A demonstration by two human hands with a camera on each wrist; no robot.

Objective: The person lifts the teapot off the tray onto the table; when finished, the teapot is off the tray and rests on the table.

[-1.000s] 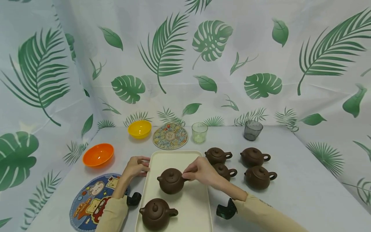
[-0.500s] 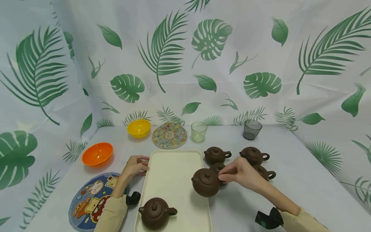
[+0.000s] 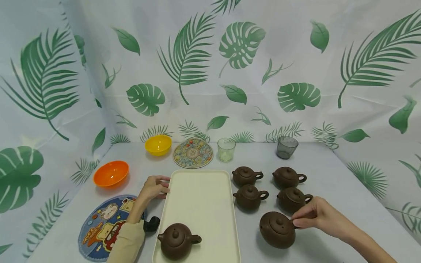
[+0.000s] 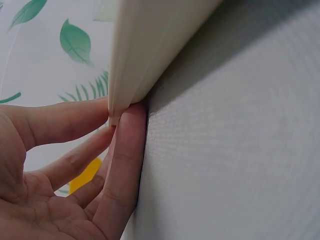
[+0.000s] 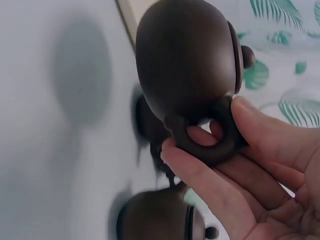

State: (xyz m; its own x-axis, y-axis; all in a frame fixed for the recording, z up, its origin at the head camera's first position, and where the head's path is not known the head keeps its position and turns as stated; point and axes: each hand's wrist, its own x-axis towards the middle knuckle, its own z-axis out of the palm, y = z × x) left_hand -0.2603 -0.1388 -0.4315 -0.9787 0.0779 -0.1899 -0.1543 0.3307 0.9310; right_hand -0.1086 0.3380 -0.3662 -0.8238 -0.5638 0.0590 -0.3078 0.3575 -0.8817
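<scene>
My right hand (image 3: 323, 218) pinches the handle of a dark brown teapot (image 3: 277, 229), held in the air right of the tray. In the right wrist view the thumb and fingers close round the handle of this teapot (image 5: 187, 60), and its shadow falls on the table, apart from it. The left hand (image 3: 154, 188) holds the left edge of the cream tray (image 3: 204, 204). Up close, the tray's rim (image 4: 132, 55) lies between the thumb and fingers of the left hand (image 4: 65, 165). Another brown teapot (image 3: 177, 241) stands on the near part of the tray.
Several matching teapots, among them one teapot (image 3: 249, 197), stand right of the tray. Behind are a yellow bowl (image 3: 158, 145), patterned round mat (image 3: 193, 153), green glass (image 3: 226, 149) and grey glass (image 3: 287, 147). At left lie an orange bowl (image 3: 111, 174) and blue cartoon mat (image 3: 105, 223).
My right hand has lifted the teapot off the tray and carried it rightward and nearer, past the tray's right edge. The left hand stays on the tray's edge.
</scene>
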